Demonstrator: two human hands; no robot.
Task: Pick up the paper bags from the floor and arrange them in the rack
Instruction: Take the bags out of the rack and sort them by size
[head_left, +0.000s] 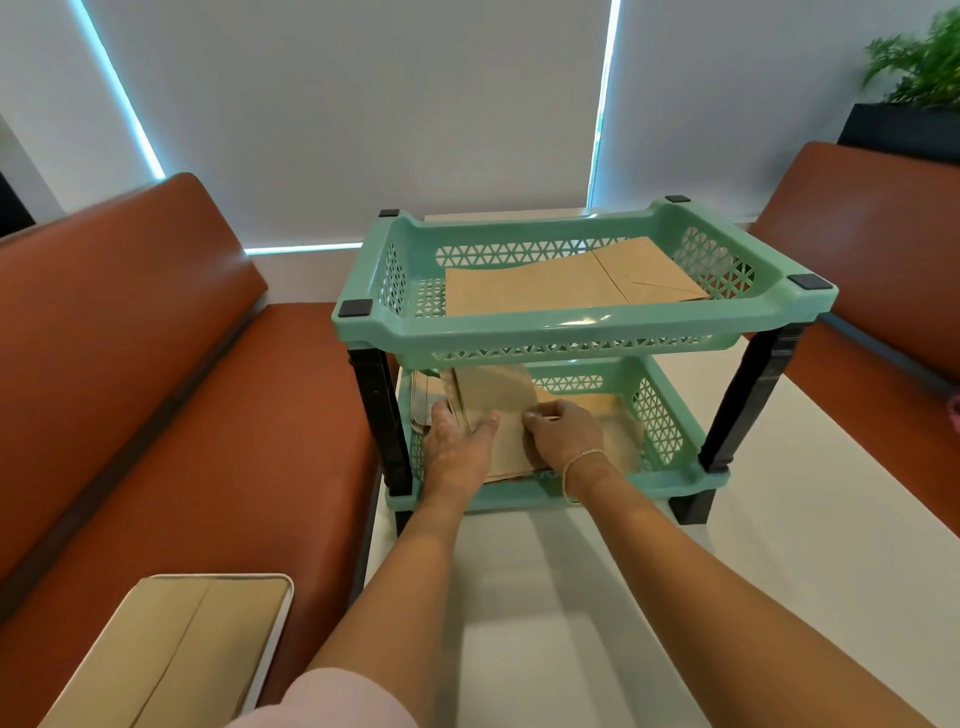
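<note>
Green rack on the table, its lower shelf holding the paper bags right under both hands, stack running front-to-back; left hand flat on them, right hand seemingly pinching the top bag's edge.
</note>
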